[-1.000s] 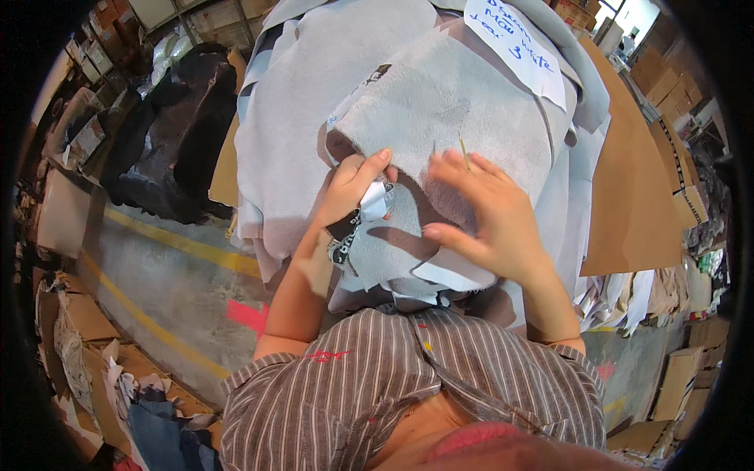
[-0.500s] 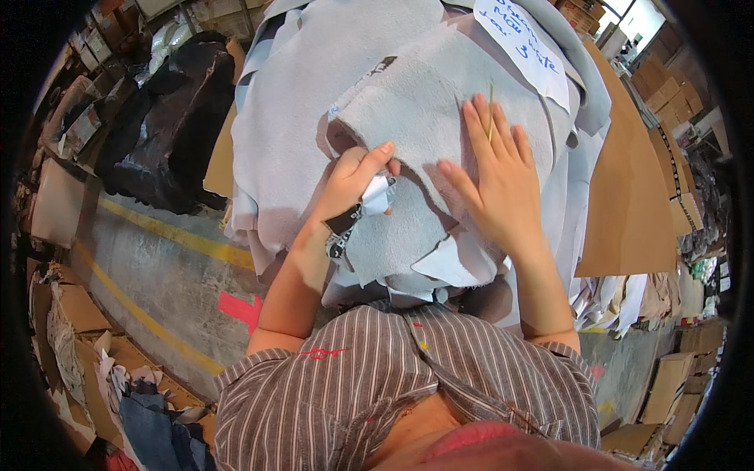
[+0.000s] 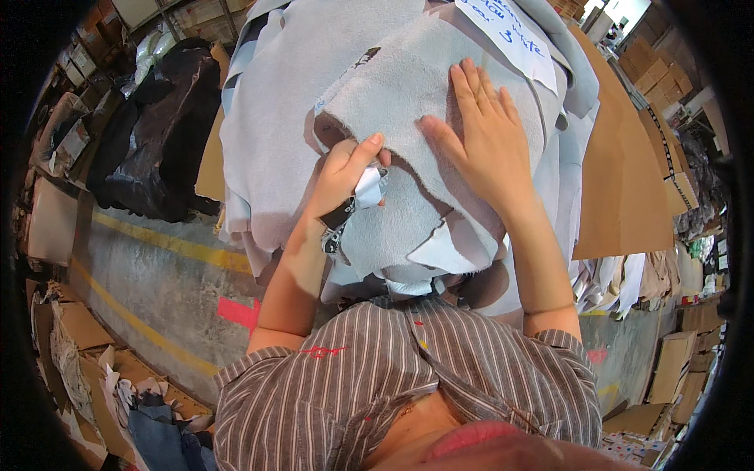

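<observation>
A pale blue-grey leather hide point(image 3: 408, 74) with a nap like suede lies on top of a thick stack of similar hides point(image 3: 267, 102). My left hand point(image 3: 349, 173) is closed at the lifted, curled edge of the top hide, thumb on top and the other fingers partly hidden. A narrow strip point(image 3: 339, 218), white and patterned black, runs from this hand down along the wrist; whether it is part of the hide I cannot tell. Flat on the hide to the right, my right hand point(image 3: 495, 145) lies with its fingers stretched. A paler flap point(image 3: 440, 250) is folded over at the near edge.
A white paper with blue handwriting point(image 3: 510, 39) rests at the far side of the stack. Brown cardboard point(image 3: 620, 157) stands on the right. Black wrapped material point(image 3: 157, 133) lies at left, beyond a floor with yellow lines point(image 3: 173, 243). Scraps fill a box point(image 3: 157, 424) at lower left.
My right hand has slid a little up and left over the hide. A thin yellowish sliver seen by its fingers before no longer shows. The left hand keeps its hold on the edge.
</observation>
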### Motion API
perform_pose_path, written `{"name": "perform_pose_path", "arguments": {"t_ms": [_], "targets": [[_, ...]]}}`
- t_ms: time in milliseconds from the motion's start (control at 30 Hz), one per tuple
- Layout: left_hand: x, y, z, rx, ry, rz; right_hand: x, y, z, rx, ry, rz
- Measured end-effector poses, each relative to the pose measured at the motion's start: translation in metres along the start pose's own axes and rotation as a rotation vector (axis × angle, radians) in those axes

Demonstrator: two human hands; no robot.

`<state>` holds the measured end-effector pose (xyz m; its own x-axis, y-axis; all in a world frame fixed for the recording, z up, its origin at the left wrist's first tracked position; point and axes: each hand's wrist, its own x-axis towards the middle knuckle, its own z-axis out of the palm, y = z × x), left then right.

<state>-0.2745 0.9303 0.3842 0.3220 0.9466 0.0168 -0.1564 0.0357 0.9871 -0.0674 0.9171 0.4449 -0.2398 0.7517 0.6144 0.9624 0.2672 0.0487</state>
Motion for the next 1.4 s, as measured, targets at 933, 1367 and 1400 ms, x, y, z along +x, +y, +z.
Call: {"name": "perform_pose_path", "arguments": {"t_ms": [933, 1367, 1400], "targets": [[0.006, -0.003, -0.011, 0.029, -0.091, 0.006, -0.032, 0.017, -0.014, 1.666, -0.021, 0.301], [-0.053, 0.027, 0.011, 0.064, -0.065, 0.320, -0.039, -0.014, -0.023, 1.466, 0.036, 0.218], [-0.058, 0.027, 0.018, -0.073, -0.093, 0.389, -0.042, -0.021, -0.023, 1.360, 0.024, 0.148]]}}
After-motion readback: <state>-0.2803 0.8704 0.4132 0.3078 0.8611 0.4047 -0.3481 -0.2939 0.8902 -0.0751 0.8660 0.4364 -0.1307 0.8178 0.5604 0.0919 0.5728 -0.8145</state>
